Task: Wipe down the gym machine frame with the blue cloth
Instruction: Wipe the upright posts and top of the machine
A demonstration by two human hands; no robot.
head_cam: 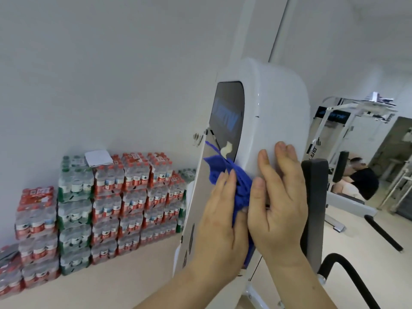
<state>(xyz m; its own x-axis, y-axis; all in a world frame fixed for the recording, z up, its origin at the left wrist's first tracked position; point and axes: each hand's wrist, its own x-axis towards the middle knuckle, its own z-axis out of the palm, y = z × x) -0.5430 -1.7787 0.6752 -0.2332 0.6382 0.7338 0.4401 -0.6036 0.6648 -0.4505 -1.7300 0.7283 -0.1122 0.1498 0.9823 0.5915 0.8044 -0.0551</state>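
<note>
Item: crumpled blue cloth (225,169), lying against the glossy white gym machine housing (278,101), just below its dark screen panel (227,114).
Left hand (219,210): fingers straight, pressing the cloth flat.
Right hand (276,197): released, flat on the housing, touching the cloth's edge.
Progress: wiping apparently mid-course; the extent already cleaned cannot be told.

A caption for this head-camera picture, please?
Left hand presses blue cloth on white machine housing; right hand rests flat beside it.

cloth (223,168) — blue | machine frame (274,103) — white | pad (315,197) — dark grey | bottle packs (107,197) — red, green
</note>
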